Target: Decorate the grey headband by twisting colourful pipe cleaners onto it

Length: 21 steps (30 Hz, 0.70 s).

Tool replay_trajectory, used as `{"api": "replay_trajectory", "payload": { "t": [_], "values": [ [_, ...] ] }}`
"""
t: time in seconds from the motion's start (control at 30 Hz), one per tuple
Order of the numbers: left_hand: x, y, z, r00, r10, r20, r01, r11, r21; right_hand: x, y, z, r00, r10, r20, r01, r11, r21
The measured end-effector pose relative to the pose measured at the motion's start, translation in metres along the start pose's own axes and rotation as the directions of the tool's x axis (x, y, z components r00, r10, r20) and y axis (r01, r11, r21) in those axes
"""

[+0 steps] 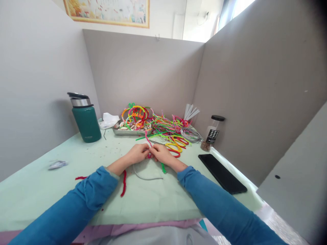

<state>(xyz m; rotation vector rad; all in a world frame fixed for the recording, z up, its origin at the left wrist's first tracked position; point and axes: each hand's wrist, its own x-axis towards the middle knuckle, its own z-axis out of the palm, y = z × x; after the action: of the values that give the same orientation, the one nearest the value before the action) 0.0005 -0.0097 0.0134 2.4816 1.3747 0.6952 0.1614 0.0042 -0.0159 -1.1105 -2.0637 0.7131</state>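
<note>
Over the middle of the table, my left hand (138,153) and my right hand (160,152) meet fingertip to fingertip. Both are closed in a pinch on a pink fuzzy stem (147,137), whose upper end sticks up between them. A thin grey wire (145,179) curves out below my left hand to the right; whether its upper end is in my fingers is hidden. Scissors with yellow-wrapped handles (174,145) lie just beyond my right hand. A red fuzzy piece (124,184) is near my left wrist, and a green one (163,168) lies below my right hand.
A metal tray (132,133) holds colourful loops and small pieces. To its right are a pile of fuzzy stems (168,125) and a wire coil (191,135). A green bottle (87,123) stands left; a clear jar (212,133) and a black phone (222,173) are right. Grey partitions surround the table.
</note>
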Motion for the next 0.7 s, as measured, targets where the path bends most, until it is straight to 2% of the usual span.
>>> {"api": "replay_trajectory", "payload": {
  "t": [0.7],
  "values": [
    [0.0011, -0.0021, 0.0011, 1.0, 0.004, -0.002, -0.004, 1.0, -0.012, 0.0009, 0.0019, 0.0008, 1.0, 0.006, 0.002, -0.006, 1.0, -0.023]
  ]
}}
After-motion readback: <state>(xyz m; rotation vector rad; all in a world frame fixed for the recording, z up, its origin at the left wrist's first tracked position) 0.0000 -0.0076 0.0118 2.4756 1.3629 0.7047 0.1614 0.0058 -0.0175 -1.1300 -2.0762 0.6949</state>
